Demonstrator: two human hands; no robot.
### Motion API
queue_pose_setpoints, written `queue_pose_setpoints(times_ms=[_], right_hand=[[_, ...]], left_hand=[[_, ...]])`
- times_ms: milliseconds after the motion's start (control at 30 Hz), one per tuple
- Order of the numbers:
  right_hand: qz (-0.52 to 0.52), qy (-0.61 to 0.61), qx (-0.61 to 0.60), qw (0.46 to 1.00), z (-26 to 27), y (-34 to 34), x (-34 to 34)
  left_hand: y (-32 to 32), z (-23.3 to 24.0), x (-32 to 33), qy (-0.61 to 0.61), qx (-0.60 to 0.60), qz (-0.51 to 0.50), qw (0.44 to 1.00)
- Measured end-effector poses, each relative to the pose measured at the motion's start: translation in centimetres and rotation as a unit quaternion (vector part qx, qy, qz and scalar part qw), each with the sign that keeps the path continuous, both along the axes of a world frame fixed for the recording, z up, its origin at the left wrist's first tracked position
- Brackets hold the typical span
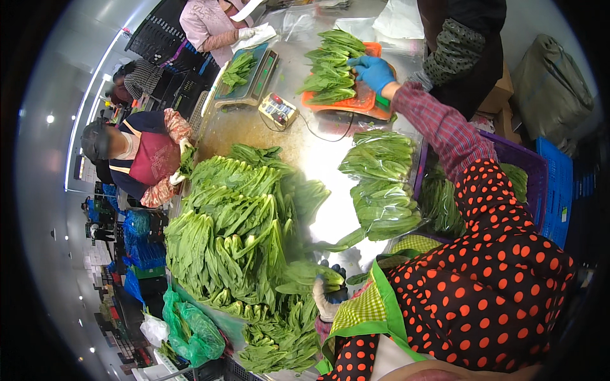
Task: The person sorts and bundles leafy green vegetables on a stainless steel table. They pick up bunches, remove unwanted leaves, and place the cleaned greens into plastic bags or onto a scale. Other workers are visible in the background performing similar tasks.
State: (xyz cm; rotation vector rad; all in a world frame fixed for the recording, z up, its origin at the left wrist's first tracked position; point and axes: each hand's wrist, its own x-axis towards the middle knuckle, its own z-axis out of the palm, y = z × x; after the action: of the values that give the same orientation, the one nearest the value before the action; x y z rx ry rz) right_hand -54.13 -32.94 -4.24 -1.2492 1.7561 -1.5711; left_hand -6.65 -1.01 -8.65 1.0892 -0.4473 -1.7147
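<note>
My right hand (pixel 374 72), in a blue glove, reaches out to leafy green lettuce (pixel 331 66) on an orange tray (pixel 367 97) and grips the stalk ends at its edge. The tray rests on a scale. Close to my body, my left hand (pixel 330 293), in a light glove with dark fingers, holds the stalk end of a small lettuce bunch (pixel 305 277). Beyond it rises a large lettuce pile (pixel 233 214), stalk ends showing in rows. Clear bags of lettuce (pixel 383 205) lie on the metal table (pixel 329 157) between my hands.
A second scale (pixel 245 76) carries lettuce beside a power strip (pixel 278 110), whose cable crosses the table. A purple crate (pixel 536 157) stands at my right with bagged lettuce. One co-worker (pixel 152 157) holds leaves across the table; others stand at the far end.
</note>
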Motion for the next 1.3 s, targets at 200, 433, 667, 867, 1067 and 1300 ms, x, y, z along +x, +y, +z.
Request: queue_pose_setpoints(times_ms=[200,433,667,867,1067,1300], right_hand=[[-0.009,0.22,0.131,0.967,-3.3,-3.2,-2.2],[-0.022,0.244,0.227,0.942,-3.0,-3.1,0.7],[-0.029,0.252,0.12,0.96,-4.3,-2.5,1.0],[-0.003,0.216,0.133,0.967,-4.6,-2.2,0.5],[0.037,0.103,0.047,0.993,-3.8,-2.2,0.4],[0.019,0.103,0.102,0.989,-2.7,-1.9,0.5]], left_hand=[[0.1,-0.3,0.0,0.036,0.026,0.026,0.999],[-1.1,0.3,-0.5,0.055,0.053,0.017,0.997],[-1.8,1.0,-1.7,0.048,0.061,0.019,0.997],[-2.1,1.2,-1.7,0.044,0.059,-0.012,0.997],[-2.1,1.3,-2.2,0.043,0.07,0.018,0.996],[-2.0,1.5,-2.5,0.045,0.086,0.039,0.995]])
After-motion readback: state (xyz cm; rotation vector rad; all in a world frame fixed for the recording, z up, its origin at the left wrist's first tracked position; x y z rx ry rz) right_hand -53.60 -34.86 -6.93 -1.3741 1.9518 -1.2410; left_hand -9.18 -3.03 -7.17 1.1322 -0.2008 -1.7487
